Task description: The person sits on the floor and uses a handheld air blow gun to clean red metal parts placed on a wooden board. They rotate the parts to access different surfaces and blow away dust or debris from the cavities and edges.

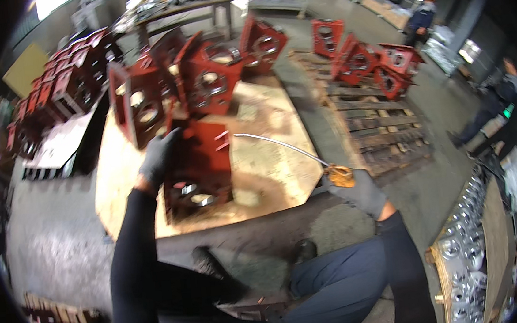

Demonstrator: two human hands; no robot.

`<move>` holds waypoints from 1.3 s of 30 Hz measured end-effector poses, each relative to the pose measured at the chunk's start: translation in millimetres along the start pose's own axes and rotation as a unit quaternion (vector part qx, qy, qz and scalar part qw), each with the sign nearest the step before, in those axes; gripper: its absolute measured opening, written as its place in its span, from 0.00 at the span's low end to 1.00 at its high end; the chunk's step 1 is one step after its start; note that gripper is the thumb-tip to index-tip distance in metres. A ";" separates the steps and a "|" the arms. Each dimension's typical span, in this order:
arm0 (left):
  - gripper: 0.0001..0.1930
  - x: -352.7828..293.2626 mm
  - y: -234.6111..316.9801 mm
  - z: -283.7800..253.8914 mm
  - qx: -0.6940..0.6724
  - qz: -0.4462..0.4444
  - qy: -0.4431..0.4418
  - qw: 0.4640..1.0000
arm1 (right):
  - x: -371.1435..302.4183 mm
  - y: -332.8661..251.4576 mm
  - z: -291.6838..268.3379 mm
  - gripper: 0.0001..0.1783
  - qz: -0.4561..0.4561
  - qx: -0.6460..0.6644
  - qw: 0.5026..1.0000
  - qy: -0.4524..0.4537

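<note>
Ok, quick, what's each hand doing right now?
Left hand: at the edge of the red metal part; can't tell if it's gripping.
Right hand: closed, holding the orange-handled tool.

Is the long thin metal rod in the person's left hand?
No, the right hand holds the rod by its orange end.
</note>
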State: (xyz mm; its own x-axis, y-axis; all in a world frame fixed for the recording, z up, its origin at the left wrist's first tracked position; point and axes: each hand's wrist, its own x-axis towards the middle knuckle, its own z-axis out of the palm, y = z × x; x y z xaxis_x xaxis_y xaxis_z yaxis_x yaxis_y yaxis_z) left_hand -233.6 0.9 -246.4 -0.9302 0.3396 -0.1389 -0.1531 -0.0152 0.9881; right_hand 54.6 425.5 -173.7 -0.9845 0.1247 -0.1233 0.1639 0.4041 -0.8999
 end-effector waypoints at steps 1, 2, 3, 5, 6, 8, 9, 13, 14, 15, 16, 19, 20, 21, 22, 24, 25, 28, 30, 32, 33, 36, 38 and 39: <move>0.21 -13.2 10.7 8.7 -0.020 0.015 -0.003 1.000 | -1.2 -18.8 -0.1 0.16 0.083 -0.028 0.996 -0.012; 0.20 -23.4 17.2 17.6 -0.043 0.028 -0.005 0.999 | -6.4 -33.9 3.0 0.18 0.059 -0.047 0.997 -0.003; 0.19 -23.7 16.5 13.9 -0.046 0.022 -0.002 0.999 | -6.0 -21.8 3.8 0.19 0.022 -0.086 0.996 -0.009; 0.18 -13.1 10.6 0.9 0.000 0.035 0.022 0.999 | -6.4 -23.4 6.2 0.20 0.043 -0.120 0.992 -0.012; 0.18 -9.1 7.1 -3.5 -0.008 0.029 0.021 0.999 | -5.0 -18.1 6.0 0.19 0.009 -0.139 0.990 0.000; 0.18 -9.7 8.5 8.1 -0.032 0.012 0.013 0.999 | -4.8 -12.9 5.7 0.18 -0.050 -0.185 0.981 0.028; 0.18 -13.4 10.7 12.2 -0.027 -0.001 0.023 0.999 | -9.6 -26.8 8.7 0.18 -0.019 -0.284 0.958 0.020; 0.17 -20.2 10.8 4.3 0.093 0.080 0.083 0.989 | -9.5 -49.3 22.1 0.16 -0.031 -0.328 0.944 0.014; 0.16 -18.4 6.8 0.5 0.084 0.076 0.095 0.989 | -9.5 -49.3 22.5 0.15 -0.043 -0.336 0.941 0.021; 0.16 -15.3 3.5 -5.6 0.075 0.072 0.107 0.989 | -8.7 -49.0 23.7 0.15 -0.055 -0.343 0.937 0.028; 0.16 -9.9 -1.0 -1.2 0.063 0.066 0.112 0.990 | -9.0 -46.0 24.2 0.14 -0.071 -0.346 0.935 0.029; 0.15 -42.4 30.5 46.3 -0.005 0.023 0.109 0.994 | -4.6 -26.5 25.0 0.14 -0.098 -0.330 0.937 0.051; 0.15 -40.3 21.4 46.1 0.130 0.120 0.074 0.982 | -4.5 -28.7 24.3 0.14 -0.106 -0.316 0.940 0.068; 0.15 -39.2 14.4 40.7 0.283 0.227 0.074 0.929 | 0.9 -32.6 29.7 0.12 -0.095 -0.305 0.946 0.059; 0.15 -37.7 5.9 36.3 0.395 0.326 0.099 0.853 | 6.4 -38.3 30.3 0.10 -0.082 -0.299 0.949 0.054; 0.18 -34.1 -4.4 28.6 0.321 0.216 0.069 0.919 | 2.2 -42.3 34.7 0.11 -0.094 -0.331 0.938 0.046; 0.21 -34.8 -4.7 28.3 0.173 0.128 0.087 0.973 | 0.4 -48.4 35.7 0.10 -0.082 -0.341 0.936 0.035; 0.27 -20.5 -12.7 24.7 -0.050 0.014 0.092 0.994 | 3.1 -52.7 38.7 0.11 -0.063 -0.352 0.934 0.028; 0.27 -2.0 -41.2 -0.9 -0.047 0.027 0.098 0.994 | 4.7 -63.7 42.5 0.11 -0.062 -0.355 0.933 0.021; 0.28 -1.0 -41.6 10.8 -0.043 0.041 0.098 0.993 | 0.7 -60.2 40.8 0.12 -0.072 -0.339 0.937 0.033; 0.28 -13.9 -33.9 25.8 -0.041 0.048 0.099 0.993 | 1.2 -56.6 41.9 0.12 -0.074 -0.337 0.938 0.038; 0.28 -26.0 -18.2 30.1 0.029 0.094 0.055 0.994 | 4.0 -46.9 47.5 0.13 -0.076 -0.344 0.935 0.042; 0.27 -26.1 -11.8 14.1 0.099 0.077 0.051 0.991 | 8.1 -44.3 47.9 0.13 -0.066 -0.335 0.939 0.039; 0.25 -22.3 -8.2 6.0 0.126 0.040 0.065 0.989 | 9.6 -42.1 48.2 0.13 -0.074 -0.334 0.939 0.045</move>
State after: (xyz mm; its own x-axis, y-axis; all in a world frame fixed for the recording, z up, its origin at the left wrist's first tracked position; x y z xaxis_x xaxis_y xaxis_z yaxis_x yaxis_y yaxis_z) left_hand -209.6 -0.9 -251.0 -0.9735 0.2230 -0.0499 -0.0035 0.2036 0.9791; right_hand 35.3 366.1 -157.1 -0.9953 0.0856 0.0447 0.0574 0.8969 -0.4385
